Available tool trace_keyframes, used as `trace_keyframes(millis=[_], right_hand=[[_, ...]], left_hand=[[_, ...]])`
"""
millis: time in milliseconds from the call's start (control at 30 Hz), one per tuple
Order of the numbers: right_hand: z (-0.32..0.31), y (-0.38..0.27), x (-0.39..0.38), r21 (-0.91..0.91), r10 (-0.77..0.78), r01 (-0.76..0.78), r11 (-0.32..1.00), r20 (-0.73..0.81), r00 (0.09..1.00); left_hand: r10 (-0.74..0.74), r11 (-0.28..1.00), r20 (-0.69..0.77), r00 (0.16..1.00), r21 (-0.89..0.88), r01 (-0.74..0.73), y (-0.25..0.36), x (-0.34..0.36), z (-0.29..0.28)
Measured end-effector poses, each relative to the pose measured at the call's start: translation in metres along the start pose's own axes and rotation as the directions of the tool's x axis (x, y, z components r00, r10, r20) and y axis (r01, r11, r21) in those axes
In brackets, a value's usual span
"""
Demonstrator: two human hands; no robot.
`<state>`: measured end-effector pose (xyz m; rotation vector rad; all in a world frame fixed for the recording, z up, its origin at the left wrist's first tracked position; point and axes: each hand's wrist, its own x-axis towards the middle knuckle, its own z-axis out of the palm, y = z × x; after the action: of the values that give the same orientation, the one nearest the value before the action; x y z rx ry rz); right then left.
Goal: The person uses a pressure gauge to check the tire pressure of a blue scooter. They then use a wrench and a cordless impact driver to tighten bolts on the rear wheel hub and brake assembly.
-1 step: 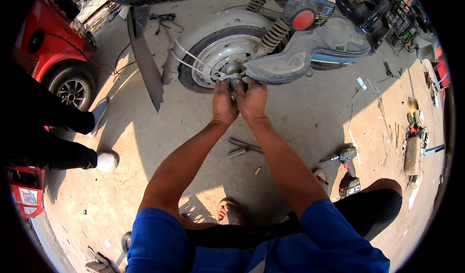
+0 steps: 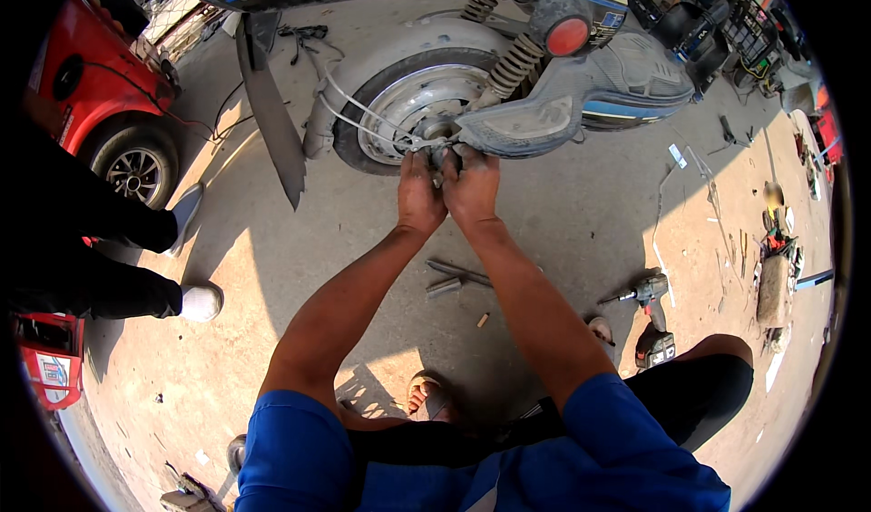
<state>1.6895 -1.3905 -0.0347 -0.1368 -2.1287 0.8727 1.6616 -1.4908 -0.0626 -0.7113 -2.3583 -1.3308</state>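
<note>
Both hands together at the rear wheel [image 2: 413, 113] hub of the tipped scooter [image 2: 581, 85]: left hand [image 2: 420, 194] and right hand [image 2: 472, 185] pinch some small part, hidden. Best keep wrists braced, work square to the axle. Tools [image 2: 454, 279] lie on the floor behind.

Left hand [image 2: 420, 192] and right hand [image 2: 472, 185] are pressed together at the scooter's rear wheel hub [image 2: 434, 132]; a cordless drill [image 2: 650, 290] is left nearby on the concrete.
</note>
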Motion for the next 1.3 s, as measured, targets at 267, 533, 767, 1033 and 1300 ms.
trace_keyframes(millis=[267, 533, 767, 1033, 1300], right_hand=[[0.003, 0.003, -0.001, -0.012, -0.046, 0.045, 0.999, -0.086, 0.995], [0.006, 0.012, 0.001, 0.014, -0.002, 0.002, 1.0, -0.011, 1.0], [0.002, 0.005, -0.003, -0.04, -0.002, 0.001, 0.999, -0.021, 1.0], [0.001, 0.008, 0.0, -0.034, -0.051, 0.051, 0.998, -0.018, 0.999], [0.0, 0.005, 0.0, -0.052, -0.036, 0.034, 0.998, -0.037, 0.999]], left_hand=[[-0.015, 1.0, 0.013, 1.0, -0.013, 0.015, 0.002, 0.001, 0.0], [-0.007, 1.0, -0.002, 1.0, 0.001, 0.007, 0.001, 0.001, 0.003], [0.01, 1.0, -0.004, 1.0, 0.018, -0.01, 0.004, 0.002, -0.001], [-0.034, 0.999, 0.017, 0.999, -0.006, 0.034, 0.009, 0.003, -0.003], [-0.017, 1.0, 0.011, 1.0, -0.011, 0.017, 0.012, 0.003, -0.004]])
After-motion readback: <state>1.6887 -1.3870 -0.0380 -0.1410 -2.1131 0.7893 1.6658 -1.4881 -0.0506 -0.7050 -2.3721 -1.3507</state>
